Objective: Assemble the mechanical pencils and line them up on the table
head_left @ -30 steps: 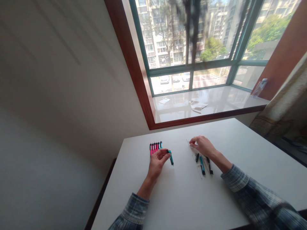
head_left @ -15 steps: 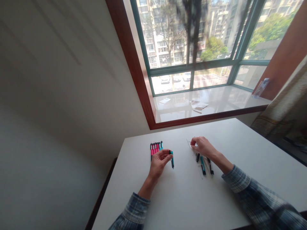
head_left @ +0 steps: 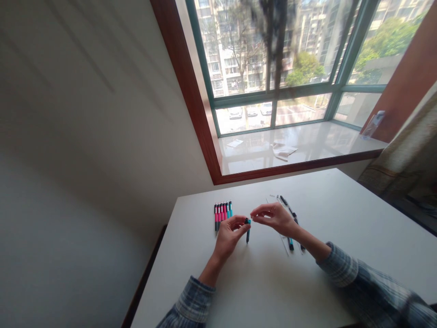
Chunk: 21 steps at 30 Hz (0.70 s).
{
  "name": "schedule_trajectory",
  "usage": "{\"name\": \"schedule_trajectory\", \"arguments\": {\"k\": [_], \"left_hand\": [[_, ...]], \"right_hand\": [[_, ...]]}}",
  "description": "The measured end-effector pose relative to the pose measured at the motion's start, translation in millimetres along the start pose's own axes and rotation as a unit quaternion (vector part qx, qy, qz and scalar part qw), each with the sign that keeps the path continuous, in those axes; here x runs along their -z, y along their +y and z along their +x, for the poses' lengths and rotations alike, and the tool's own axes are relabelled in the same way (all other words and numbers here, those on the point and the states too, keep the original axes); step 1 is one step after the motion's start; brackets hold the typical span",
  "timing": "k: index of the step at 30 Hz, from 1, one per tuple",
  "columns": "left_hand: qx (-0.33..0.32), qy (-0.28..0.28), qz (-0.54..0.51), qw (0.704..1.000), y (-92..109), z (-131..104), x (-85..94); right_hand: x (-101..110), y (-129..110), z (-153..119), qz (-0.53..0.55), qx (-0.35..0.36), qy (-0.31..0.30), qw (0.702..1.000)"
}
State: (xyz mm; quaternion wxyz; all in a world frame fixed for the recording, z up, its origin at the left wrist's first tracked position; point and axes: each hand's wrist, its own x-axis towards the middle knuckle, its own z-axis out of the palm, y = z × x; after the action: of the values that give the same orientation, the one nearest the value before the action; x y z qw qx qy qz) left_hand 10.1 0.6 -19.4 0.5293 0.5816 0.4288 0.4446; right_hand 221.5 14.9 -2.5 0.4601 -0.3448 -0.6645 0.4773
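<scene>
Between the thumb and fingers of my left hand (head_left: 226,237) is a teal and black pen barrel (head_left: 248,233), tilted with its lower end near the table. My right hand (head_left: 276,217) is closed in a pinch close to the barrel's upper end; what sits between its fingertips is too small to make out. Behind my left hand lies a neat row of pink and teal pens (head_left: 221,210), partly covered by the hand. Under and beyond my right wrist are loose pen parts: a teal and black piece (head_left: 290,244) and a dark pen piece (head_left: 287,204).
The white table (head_left: 266,291) stands against the wall below a window. On the window sill (head_left: 321,141) lie crumpled paper (head_left: 283,151) and a flat slip (head_left: 235,143), with a clear bottle (head_left: 373,125) at the right. A curtain (head_left: 403,141) hangs on the right.
My right hand has moved left from the loose pen parts to the barrel, uncovering small pieces at the back. In my left hand the barrel has turned slightly.
</scene>
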Motion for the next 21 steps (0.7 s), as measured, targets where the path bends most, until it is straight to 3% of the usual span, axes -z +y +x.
{"name": "schedule_trajectory", "arguments": {"k": [16, 18, 21], "left_hand": [[-0.012, -0.012, 0.026, 1.000, 3, -1, -0.6], [-0.008, -0.002, 0.021, 1.000, 3, -1, 0.0], [-0.001, 0.009, 0.016, 1.000, 1, -1, 0.6]], "right_hand": [[-3, -1, -1, -0.093, 0.032, -0.018, 0.995], [8, 0, 2, -0.142, 0.047, 0.010, 0.989], [35, 2, 8, -0.241, 0.056, 0.103, 0.964]]}}
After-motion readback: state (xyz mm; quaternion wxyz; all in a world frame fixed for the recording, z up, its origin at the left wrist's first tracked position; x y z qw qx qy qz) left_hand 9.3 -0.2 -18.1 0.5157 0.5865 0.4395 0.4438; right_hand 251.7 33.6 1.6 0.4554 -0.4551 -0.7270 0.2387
